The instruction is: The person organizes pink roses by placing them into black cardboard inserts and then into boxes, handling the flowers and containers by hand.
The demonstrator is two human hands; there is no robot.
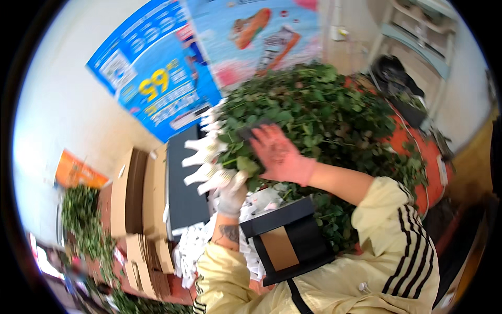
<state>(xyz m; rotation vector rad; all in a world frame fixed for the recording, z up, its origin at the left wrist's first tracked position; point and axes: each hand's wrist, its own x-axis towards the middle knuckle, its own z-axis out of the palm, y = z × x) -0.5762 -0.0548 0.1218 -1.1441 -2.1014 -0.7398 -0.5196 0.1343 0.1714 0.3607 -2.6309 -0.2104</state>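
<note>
My right hand (282,157), in a pinkish-red glove, lies with fingers stretched over a big heap of leafy green stems (314,104). A blurred dark patch shows at its fingertips. My left hand (231,201), in a whitish glove, is at the near end of a row of flower heads in white netting (204,154). Its fingers look curled beside the nearest head; what they hold, if anything, is hidden. The heads point left, and their leaves run right under my right hand. Below my hands stands an open black box (285,240) with a brown panel.
White paper strips (191,251) lie around my left forearm. Brown cardboard (128,193) and a dark flat board (188,183) stand at the left. More greenery (81,209) lies farther left. A white cable (413,141) crosses the red surface (436,157) at right, near a pale rack (418,47).
</note>
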